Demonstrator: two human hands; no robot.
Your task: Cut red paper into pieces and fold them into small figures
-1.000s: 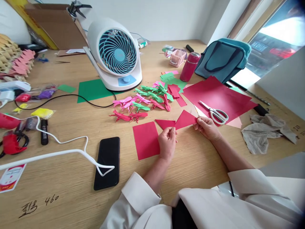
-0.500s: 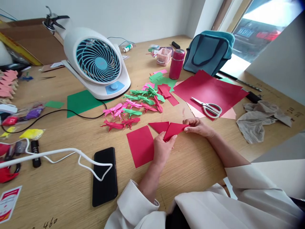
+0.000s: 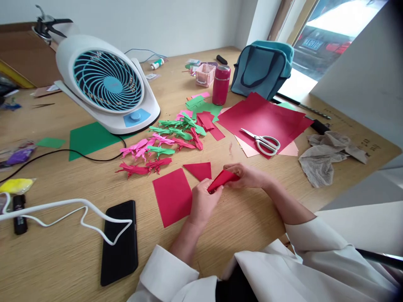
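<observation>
A small folded piece of red paper point(image 3: 223, 179) is held between both hands above the table. My left hand point(image 3: 206, 197) pinches its lower left end, and my right hand point(image 3: 247, 175) grips its right end with bent fingers. Just behind my left hand lies a red paper triangle point(image 3: 201, 170). Flat on the table to the left is a red paper rectangle point(image 3: 173, 195). Beyond them is a pile of folded pink, green and red paper figures point(image 3: 163, 140). White-handled scissors point(image 3: 262, 141) rest on large red sheets point(image 3: 283, 121) at the right.
A white fan point(image 3: 107, 84) stands at the back left, its black cable crossing the table. A phone point(image 3: 119, 243) lies at the front left under a white cord. A red flask point(image 3: 221, 86), pink basket point(image 3: 205, 74) and blue bag point(image 3: 262, 69) stand behind. A crumpled cloth point(image 3: 324, 157) lies right.
The held red paper has gone from a flat triangle to a narrower, tilted shape, with both hands now gripping it differently. The whole view has shifted, so most objects appear further left.
</observation>
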